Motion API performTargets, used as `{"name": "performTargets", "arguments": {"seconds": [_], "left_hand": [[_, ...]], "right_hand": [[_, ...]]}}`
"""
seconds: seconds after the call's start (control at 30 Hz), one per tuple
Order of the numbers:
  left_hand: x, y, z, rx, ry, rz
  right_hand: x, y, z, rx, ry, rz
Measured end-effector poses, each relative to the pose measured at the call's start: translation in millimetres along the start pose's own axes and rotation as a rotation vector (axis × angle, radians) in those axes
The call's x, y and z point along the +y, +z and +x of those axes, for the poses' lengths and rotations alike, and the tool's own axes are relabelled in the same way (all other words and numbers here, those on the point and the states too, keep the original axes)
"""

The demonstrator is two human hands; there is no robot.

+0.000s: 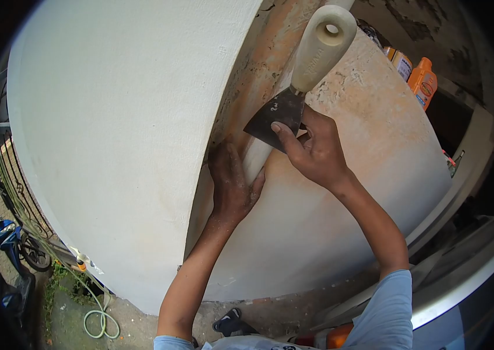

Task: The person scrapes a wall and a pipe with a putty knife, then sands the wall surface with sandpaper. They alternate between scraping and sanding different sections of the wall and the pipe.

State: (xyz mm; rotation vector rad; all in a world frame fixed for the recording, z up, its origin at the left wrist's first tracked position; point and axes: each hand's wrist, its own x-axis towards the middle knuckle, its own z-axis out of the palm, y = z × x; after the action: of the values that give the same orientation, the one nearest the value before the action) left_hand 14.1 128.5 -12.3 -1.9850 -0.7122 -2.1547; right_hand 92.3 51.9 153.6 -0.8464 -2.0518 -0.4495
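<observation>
My right hand [320,149] pinches a putty knife [323,55] by its dark metal blade, thumb on the near face. The knife's cream handle, with a hanging hole, points up. Behind the blade a white pipe [255,160] runs diagonally up the corner between two wall faces. Lower down, my left hand [232,184] is around this pipe, thumb on its right side and fingers on its left, partly in shadow. Pale dust marks the left hand. The wall [352,87] beside the knife is rough, with orange-brown patches and flaking.
A smooth white wall face [124,134] fills the left. An orange bottle [423,83] and a can [398,61] stand on the ledge at upper right. A car [468,280] is at lower right. A hose [102,321] lies on the ground, below a blue motorcycle [6,233].
</observation>
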Motion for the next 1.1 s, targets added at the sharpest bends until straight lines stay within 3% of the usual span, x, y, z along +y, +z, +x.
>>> {"name": "performTargets", "arguments": {"seconds": [0.03,0.13,0.2,0.27,0.37,0.43,0.47,0.57,0.6,0.7,0.73,0.77,0.83,0.9,0.93,1.03,1.07,1.1], "left_hand": [[-0.8,0.7,-0.3,0.007,0.011,-0.005],[-0.2,0.2,-1.8,-0.006,-0.015,-0.005],[1.2,0.6,-1.5,-0.002,-0.027,-0.006],[-1.3,0.7,-1.8,0.009,-0.005,-0.012],[-0.5,1.8,-4.7,0.046,-0.010,0.006],[-1.5,3.0,-6.2,0.055,0.012,-0.024],[-4.5,3.6,-5.6,0.061,0.033,-0.035],[-5.1,2.8,-19.3,0.038,-0.037,-0.034],[-2.8,1.1,-26.2,-0.002,-0.095,-0.038],[-8.0,-5.6,-37.6,-0.075,-0.155,0.012],[-10.9,-6.5,-43.2,-0.079,-0.119,0.057],[-12.2,-5.9,-46.6,-0.088,-0.088,0.097],[-11.4,-7.4,-54.9,-0.127,-0.178,0.077],[-10.9,-7.2,-58.7,-0.152,-0.228,0.044],[-10.8,-8.8,-63.1,-0.162,-0.232,0.022],[-21.7,-6.8,-70.5,-0.107,-0.116,0.051],[-20.3,-5.7,-75.8,-0.080,-0.064,0.069],[-19.9,-6.4,-79.6,-0.076,-0.045,0.073]], "right_hand": [[-6.1,0.2,0.6,-0.035,0.013,-0.041],[-6.9,-16.4,15.0,0.192,0.243,0.231],[-1.6,7.9,-14.9,0.071,-0.029,0.025],[-0.3,10.0,-16.2,-0.069,0.025,0.033],[-1.6,-6.3,-3.4,0.231,0.251,0.321],[-3.9,16.5,-33.5,-0.020,0.205,0.150],[-1.2,22.2,-39.7,-0.119,-0.022,-0.007],[-4.0,1.6,-16.9,0.211,0.257,0.266],[-0.5,2.4,-17.9,0.270,0.248,0.332],[5.5,18.4,-44.4,-0.106,-0.130,-0.093],[-1.1,14.5,-38.7,-0.068,0.053,0.020],[4.0,6.2,-27.6,0.102,0.194,0.170],[7.8,2.4,-22.5,0.277,0.263,0.338],[7.0,19.6,-47.4,-0.100,0.117,0.060],[1.0,22.2,-48.9,-0.189,-0.048,-0.042],[-3.5,4.5,-15.9,0.219,0.254,0.333],[0.5,8.1,-16.6,0.260,0.283,0.341],[-0.2,15.2,-26.3,0.056,0.194,0.214]]}}
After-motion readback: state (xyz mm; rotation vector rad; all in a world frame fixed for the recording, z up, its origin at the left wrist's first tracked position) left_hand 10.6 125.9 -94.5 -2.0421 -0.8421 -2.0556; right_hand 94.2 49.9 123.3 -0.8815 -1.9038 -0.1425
